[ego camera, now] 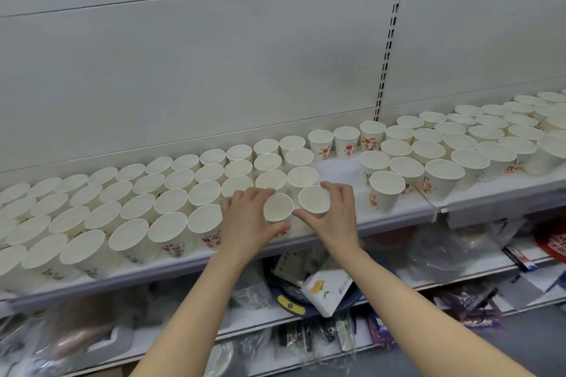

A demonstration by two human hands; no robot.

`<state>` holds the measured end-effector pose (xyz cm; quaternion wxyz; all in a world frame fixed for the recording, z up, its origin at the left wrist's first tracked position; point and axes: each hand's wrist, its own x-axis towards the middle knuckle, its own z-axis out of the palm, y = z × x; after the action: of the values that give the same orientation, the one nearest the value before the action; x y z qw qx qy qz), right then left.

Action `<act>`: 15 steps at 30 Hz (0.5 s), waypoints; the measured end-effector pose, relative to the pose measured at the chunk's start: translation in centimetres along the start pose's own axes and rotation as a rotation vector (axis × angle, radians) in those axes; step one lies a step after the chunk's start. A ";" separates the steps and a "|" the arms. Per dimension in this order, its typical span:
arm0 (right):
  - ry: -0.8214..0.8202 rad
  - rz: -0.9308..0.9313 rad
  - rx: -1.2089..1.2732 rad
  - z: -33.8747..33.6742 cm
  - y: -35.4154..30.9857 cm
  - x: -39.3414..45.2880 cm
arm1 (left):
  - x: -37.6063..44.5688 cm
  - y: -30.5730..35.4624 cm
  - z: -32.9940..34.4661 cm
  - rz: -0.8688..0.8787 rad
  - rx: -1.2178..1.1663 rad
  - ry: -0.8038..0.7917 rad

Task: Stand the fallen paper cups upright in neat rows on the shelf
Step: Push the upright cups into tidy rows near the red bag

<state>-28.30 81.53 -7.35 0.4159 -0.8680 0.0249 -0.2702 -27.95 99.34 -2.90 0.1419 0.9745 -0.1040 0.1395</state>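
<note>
Many white paper cups with red and green print stand upright in rows on a white shelf (398, 217). My left hand (245, 223) grips one upright cup (278, 206) at the front of the rows, fingers behind its rim and thumb in front. My right hand (333, 214) grips the neighbouring upright cup (315, 199) the same way. Both cups stand near the shelf's front edge. A bare gap of shelf (343, 171) lies to the right of my hands, before a second block of upright cups (387, 187). No fallen cup shows.
The shelf's back panel (214, 70) is plain grey with a slotted upright (389, 40). Below, lower shelves hold plastic-wrapped goods, a white box (329, 288) and a red item (554, 242) at the right edge.
</note>
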 end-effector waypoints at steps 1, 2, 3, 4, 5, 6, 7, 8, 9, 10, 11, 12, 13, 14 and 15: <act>-0.011 0.000 -0.009 0.0 0.0 0.0 | -0.1 0.0 0.3 -0.009 0.013 0.011; -0.023 -0.006 -0.022 0.0 0.0 -0.1 | -0.1 0.0 0.5 -0.015 0.023 0.020; -0.038 -0.012 -0.039 -0.1 0.0 -0.1 | -0.1 0.0 0.7 -0.015 0.035 0.023; -0.056 -0.017 -0.052 -0.2 0.1 -0.2 | -0.1 0.1 0.8 -0.016 0.043 0.020; -0.076 -0.016 -0.057 -0.4 0.3 -0.4 | -0.1 0.1 0.8 -0.018 0.046 0.019; -0.094 -0.010 -0.050 -0.6 0.6 -0.6 | -0.1 0.1 0.8 -0.021 0.041 0.021; -0.110 0.004 -0.034 -0.8 0.9 -0.8 | -0.2 0.0 0.8 -0.019 0.028 0.025; -0.128 0.024 -0.016 -1.0 1.4 -1.1 | -0.3 -0.2 0.7 -0.010 0.008 0.030; -0.148 0.049 0.001 -1.1 1.7 -1.3 | -0.4 -0.3 0.7 0.001 -0.011 0.036; -0.167 0.070 0.013 -1.2 2.0 -1.4 | -0.5 -0.5 0.7 0.016 -0.026 0.044; -0.181 0.083 0.020 -1.2 2.2 -1.4 | -0.5 -0.8 0.7 0.030 -0.033 0.050; -0.190 0.086 0.022 -1.3 2.2 -1.4 | -0.5 -1.0 0.8 0.041 -0.035 0.057; -0.194 0.083 0.023 -1.2 2.2 -1.3 | -0.4 -1.1 0.8 0.047 -0.038 0.065; -0.194 0.078 0.028 -1.2 2.2 -1.2 | -0.3 -1.2 0.9 0.048 -0.045 0.069; -0.193 0.075 0.037 -1.2 2.1 -1.2 | -0.2 -1.2 0.9 0.047 -0.052 0.069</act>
<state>-29.47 79.65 -8.83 0.4420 -0.8807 0.0120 -0.1700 -27.64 100.23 -4.09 0.1672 0.9624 -0.1254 0.1733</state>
